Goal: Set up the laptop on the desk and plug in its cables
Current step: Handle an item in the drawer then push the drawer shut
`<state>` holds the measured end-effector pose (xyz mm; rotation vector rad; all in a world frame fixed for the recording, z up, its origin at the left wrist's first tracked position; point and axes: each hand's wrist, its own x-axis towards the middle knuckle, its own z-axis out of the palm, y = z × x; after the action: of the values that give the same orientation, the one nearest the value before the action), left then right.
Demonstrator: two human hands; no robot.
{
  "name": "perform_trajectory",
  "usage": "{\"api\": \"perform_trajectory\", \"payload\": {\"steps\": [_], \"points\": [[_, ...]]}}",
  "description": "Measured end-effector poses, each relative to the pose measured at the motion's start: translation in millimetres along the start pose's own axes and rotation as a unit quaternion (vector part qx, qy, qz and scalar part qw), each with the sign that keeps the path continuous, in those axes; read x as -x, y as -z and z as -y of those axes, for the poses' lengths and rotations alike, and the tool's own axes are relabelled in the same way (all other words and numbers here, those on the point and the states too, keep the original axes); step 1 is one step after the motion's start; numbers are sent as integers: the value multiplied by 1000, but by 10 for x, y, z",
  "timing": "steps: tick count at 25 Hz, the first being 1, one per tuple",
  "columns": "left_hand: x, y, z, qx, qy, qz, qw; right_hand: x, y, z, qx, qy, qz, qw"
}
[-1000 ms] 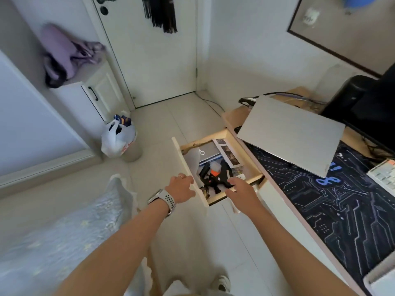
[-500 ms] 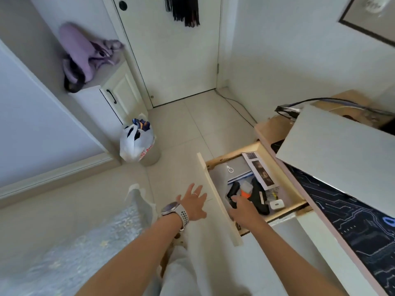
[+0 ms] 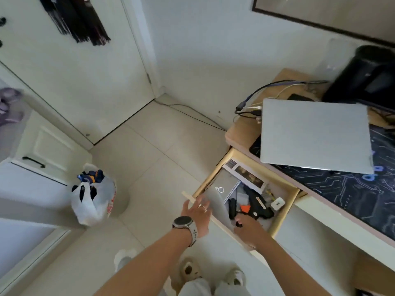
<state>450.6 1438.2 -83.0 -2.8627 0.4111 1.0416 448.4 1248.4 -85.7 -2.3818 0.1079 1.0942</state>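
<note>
The closed laptop lies flat on the counter, its near edge above the open drawer and the cables just beside its left edge. The left hand hovers over the drawer's front edge with fingers spread apart, touching nothing clearly. The right hand reaches inside the drawer next to a black tool, but I cannot tell if its grip is closed; the floor on the left side is free.
</note>
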Motion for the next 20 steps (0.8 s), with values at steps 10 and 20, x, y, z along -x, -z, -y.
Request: {"api": "perform_trajectory", "payload": {"steps": [10,20], "points": [[-319,90,-101,-69,-108,34,991,84,-10,-262,-37,-56,-16,998],[-517,162,392,-146,-336,-24,930,-29,-513,267,6,-151,-96,984]]}}
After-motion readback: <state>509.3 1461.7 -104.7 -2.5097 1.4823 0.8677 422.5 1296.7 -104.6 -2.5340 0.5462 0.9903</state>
